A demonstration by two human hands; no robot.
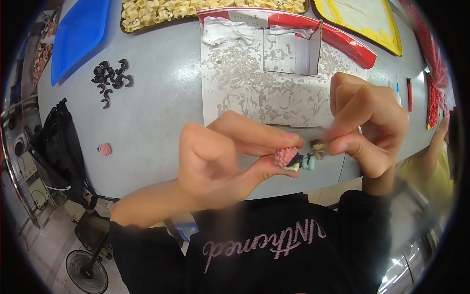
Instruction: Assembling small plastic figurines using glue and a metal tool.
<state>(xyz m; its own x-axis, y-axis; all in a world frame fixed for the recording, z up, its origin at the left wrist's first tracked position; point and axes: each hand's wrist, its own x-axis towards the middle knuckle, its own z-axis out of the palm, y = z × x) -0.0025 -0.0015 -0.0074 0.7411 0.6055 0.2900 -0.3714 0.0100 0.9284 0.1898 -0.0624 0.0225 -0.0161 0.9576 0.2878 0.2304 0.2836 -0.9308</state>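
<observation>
Above the table's near edge, my left hand [215, 157] pinches a small moulded figure between thumb and fingertips. It has a bumpy pink top [286, 158], a black band, a cream part and pale green bits [308, 162]. A little brown piece [318, 147] is at the figure's right end, close to my right fingertips; whether it is joined to the figure I cannot tell. My right hand [369, 125] is closed in a pinch beside it, the index tip blurred. What lies between those fingertips is hidden. A similar pink figure [105, 149] lies on the table at left.
Several black curved pieces [110, 78] lie at left, near a blue tray [81, 39]. A stained white sheet [235, 88] carries an open white box [293, 54]. Behind are a tray of cream pieces [196, 11] and a yellow-rimmed tray [360, 22]. A red pen-like stick [410, 94] lies right.
</observation>
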